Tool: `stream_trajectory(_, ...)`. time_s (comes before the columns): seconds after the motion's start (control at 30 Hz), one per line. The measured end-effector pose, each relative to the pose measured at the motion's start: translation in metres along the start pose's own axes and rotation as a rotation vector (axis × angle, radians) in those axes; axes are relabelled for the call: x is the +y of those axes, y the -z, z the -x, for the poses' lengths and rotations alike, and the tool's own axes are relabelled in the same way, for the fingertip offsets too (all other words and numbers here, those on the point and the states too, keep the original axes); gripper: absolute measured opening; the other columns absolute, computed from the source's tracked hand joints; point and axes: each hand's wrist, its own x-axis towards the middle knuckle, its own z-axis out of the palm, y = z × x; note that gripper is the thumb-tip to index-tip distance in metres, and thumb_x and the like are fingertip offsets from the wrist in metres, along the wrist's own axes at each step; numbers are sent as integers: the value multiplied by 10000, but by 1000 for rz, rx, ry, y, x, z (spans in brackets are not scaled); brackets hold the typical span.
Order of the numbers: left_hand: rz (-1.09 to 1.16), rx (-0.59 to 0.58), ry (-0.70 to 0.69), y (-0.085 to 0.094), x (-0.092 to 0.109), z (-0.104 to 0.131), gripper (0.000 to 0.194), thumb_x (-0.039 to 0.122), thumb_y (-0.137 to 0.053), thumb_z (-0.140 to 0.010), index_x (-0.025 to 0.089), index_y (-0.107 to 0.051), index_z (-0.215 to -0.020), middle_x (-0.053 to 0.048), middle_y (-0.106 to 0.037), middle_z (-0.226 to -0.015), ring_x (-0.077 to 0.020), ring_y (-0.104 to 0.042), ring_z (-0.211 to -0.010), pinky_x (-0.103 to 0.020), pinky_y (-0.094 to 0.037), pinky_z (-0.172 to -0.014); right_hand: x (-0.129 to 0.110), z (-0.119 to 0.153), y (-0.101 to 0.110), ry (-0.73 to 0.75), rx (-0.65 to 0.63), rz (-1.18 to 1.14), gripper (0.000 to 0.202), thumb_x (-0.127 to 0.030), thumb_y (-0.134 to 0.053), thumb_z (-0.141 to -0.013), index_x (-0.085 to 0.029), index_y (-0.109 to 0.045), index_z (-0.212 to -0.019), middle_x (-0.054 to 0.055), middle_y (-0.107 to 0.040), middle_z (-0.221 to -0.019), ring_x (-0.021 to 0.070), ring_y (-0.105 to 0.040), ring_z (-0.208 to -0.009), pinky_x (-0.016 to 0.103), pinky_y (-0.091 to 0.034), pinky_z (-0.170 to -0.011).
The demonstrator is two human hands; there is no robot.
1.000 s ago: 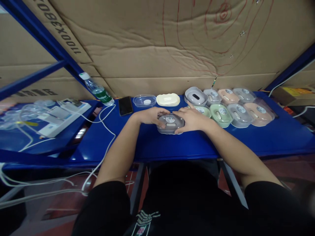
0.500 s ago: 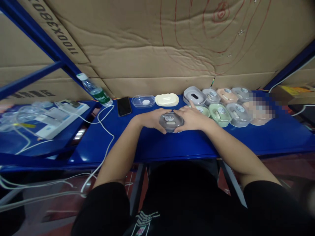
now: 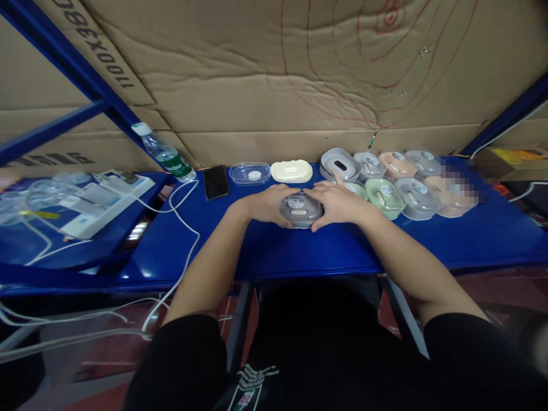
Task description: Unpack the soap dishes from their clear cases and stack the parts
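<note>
A grey lidded plastic box with a clear cover, a round sticker and a pale oblong slot lies in front of me on the blue table. My left hand wraps round its left side and my right hand its right side, thumbs toward me. Behind my hands sit a clear lid with a white disc in it and a cream tray. Just beyond my right hand are an open grey box and a partly hidden green one.
Several finished-looking lidded boxes, such as a green one and a grey one, stand in rows on the right. A phone, a water bottle and a white cable are on the left. Cardboard walls the back.
The view has shifted slightly. Both hands keep their hold on the grey box, which appears a little farther right; my right thumb has shifted a bit along its side.
</note>
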Motion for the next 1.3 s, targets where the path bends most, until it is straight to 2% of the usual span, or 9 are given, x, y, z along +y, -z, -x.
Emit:
stream_trajectory(0.17, -6, 13, 35, -1, 2, 0, 1123, 552, -1059, -658, 301, -616, -1658, -126, -655, -1647, -465, -510, -1586, -617, -399, -1336, 8, 1, 2, 37, -40, -16, 1023, -637, -963, -809, -221, -620, -1678, 193, -758, -1531, 497, -636, -1488, 787, -335, -1336)
stream_trajectory(0.27, -10, 11, 41, -1, 3, -1, 1089, 525, -1062, -654, 303, -639, -1634, -118, -678, -1617, -462, -532, -1564, -607, -424, -1318, 8, 0, 1, 37, -37, -13, 1003, -643, -948, -824, -213, -626, -1671, 200, -750, -1548, 484, -640, -1496, 757, -357, -1338)
stream_trajectory(0.43, 7, 5, 28, 2, 6, -2, 1035, 440, -1057, -650, 281, -668, -1596, -119, -707, -1574, -457, -562, -1535, -588, -436, -1313, 1, -2, -3, 11, -10, -19, 1023, -621, -983, -784, -202, -646, -1654, 203, -775, -1507, 502, -648, -1478, 788, -273, -1365)
stream_trajectory(0.57, 23, 5, 45, 2, 2, -1, 1107, 456, -1063, -636, 279, -631, -1640, -138, -676, -1603, -461, -553, -1544, -597, -440, -1315, -1, -1, -3, 4, -16, -23, 1076, -684, -948, -801, -153, -618, -1676, 230, -752, -1540, 506, -625, -1510, 783, -227, -1385)
stream_trajectory(0.7, 8, 7, 38, -1, -2, -3, 1121, 481, -1077, -608, 296, -642, -1624, -130, -678, -1603, -462, -542, -1554, -597, -447, -1310, -3, -2, -3, 9, -14, -40, 1003, -733, -885, -850, -160, -648, -1637, 220, -792, -1458, 491, -676, -1446, 768, -335, -1338)
stream_trajectory(0.9, -12, 1, 69, 0, -3, -5, 1118, 492, -1091, -561, 261, -676, -1574, -140, -694, -1595, -457, -578, -1514, -588, -442, -1307, -9, -3, -3, -36, -1, -20, 881, -728, -926, -798, -195, -739, -1473, 179, -823, -1314, 460, -726, -1351, 738, -440, -1274)
stream_trajectory(1.1, 193, -77, 63, 13, -12, 3, 888, 558, -1004, -736, 288, -724, -1534, -101, -747, -1568, -347, -712, -1391, -464, -547, -1186, -12, 0, 0, 6, 3, -59, 846, -714, -943, -780, -228, -744, -1444, 159, -819, -1323, 459, -719, -1345, 762, -412, -1287)
stream_trajectory(1.2, 212, -99, 122, 16, -14, 6, 873, 552, -993, -764, 280, -724, -1549, -108, -763, -1554, -330, -743, -1352, -449, -568, -1159, -14, 0, 3, 10, -12, -49, 860, -724, -942, -784, -218, -746, -1451, 176, -816, -1339, 464, -711, -1368, 760, -410, -1290)
stream_trajectory(1.3, 173, -85, 180, 18, -18, 6, 901, 559, -984, -773, 257, -710, -1577, -127, -757, -1566, -348, -736, -1378, -471, -560, -1189, -12, 0, 4, -7, -9, -37, 964, -733, -953, -784, -187, -705, -1539, 209, -799, -1406, 479, -679, -1432, 751, -418, -1288)
